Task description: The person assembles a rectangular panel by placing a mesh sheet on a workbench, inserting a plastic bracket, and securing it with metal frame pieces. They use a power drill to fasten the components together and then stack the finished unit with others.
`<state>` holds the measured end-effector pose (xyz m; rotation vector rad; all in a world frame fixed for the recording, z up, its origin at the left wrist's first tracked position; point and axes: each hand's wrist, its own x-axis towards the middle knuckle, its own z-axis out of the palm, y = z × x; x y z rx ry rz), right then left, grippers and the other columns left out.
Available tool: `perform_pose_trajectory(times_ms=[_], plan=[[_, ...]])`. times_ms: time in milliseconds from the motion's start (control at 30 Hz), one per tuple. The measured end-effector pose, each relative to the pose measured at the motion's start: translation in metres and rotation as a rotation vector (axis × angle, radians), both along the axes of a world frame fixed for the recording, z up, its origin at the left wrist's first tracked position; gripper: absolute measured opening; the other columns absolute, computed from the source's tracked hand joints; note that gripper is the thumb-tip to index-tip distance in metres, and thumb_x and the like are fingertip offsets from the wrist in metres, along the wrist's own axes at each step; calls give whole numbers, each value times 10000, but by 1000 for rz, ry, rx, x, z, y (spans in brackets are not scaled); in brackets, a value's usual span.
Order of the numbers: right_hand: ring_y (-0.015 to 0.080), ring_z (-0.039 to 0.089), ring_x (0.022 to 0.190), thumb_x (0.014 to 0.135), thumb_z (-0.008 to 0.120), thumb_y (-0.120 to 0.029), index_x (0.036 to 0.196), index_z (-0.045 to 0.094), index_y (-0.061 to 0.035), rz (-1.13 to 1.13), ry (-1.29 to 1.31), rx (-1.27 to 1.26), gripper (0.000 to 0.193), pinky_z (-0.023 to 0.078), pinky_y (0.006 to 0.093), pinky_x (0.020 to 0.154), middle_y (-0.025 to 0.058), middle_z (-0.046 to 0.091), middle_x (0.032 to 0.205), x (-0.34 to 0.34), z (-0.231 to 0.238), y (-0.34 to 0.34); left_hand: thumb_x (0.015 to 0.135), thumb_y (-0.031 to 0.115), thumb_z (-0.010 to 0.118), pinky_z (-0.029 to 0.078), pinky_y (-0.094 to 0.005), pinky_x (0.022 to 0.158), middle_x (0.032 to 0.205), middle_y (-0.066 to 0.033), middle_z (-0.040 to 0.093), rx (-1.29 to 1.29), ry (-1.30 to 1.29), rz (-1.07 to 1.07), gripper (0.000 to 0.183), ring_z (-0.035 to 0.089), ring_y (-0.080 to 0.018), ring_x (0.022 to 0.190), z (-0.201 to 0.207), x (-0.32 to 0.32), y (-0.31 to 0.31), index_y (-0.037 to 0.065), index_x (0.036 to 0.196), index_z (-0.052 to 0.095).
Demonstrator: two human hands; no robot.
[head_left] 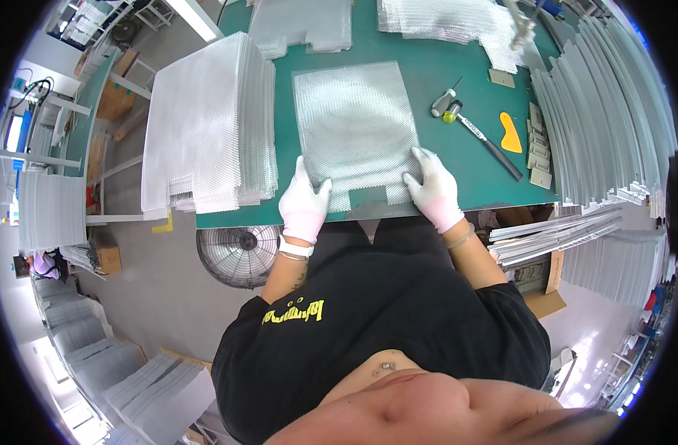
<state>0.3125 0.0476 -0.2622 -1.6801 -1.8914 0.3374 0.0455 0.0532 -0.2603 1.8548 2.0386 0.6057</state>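
Note:
A silvery mesh sheet (357,122) with a notch in its near edge lies flat on the green table in front of me. My left hand (303,200), in a white glove with a pink cuff, rests at its near left corner. Its forefinger points up along the side and its thumb stands apart. At the near right corner is my right hand (435,189), gloved the same way, fingertips against the sheet's edge and thumb spread from them. Both hands look open. Whether any fingers reach under the sheet is hidden.
A thick stack of mesh sheets (198,126) stands at the left, more mesh sheets (457,22) at the back. Right of the sheet lie a screwdriver (444,102), a hammer (491,144), a yellow scraper (510,133) and small metal plates (539,148). Pale panels (598,111) line the right side.

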Motion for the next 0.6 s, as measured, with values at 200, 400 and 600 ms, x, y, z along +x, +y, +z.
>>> perform_pose_trajectory(times_ms=[200,400,600], plan=[[330,639,1084,838,713,-213,1278,578,-40,-29,-160,-142,492,533,386,903,181,580,1297,-8,22,-1,821,357,741,526,-432,891,1262,-221,600,-82,87,14,794,639,-391,1054,11,0,5,7,1455,414],[343,610,1027,820,679,-275,1061,688,-104,76,-406,44,296,511,473,852,172,601,1180,23,74,83,815,287,726,407,-496,1057,1317,-143,566,152,251,-301,515,490,-375,1277,-9,-12,12,123,1291,619],[346,555,1257,838,595,-52,1357,574,-128,32,-874,228,525,463,455,1023,177,600,1331,68,114,250,825,263,705,313,-536,1127,1386,-182,516,194,253,-348,472,410,-431,1341,24,-4,24,69,1248,631]])
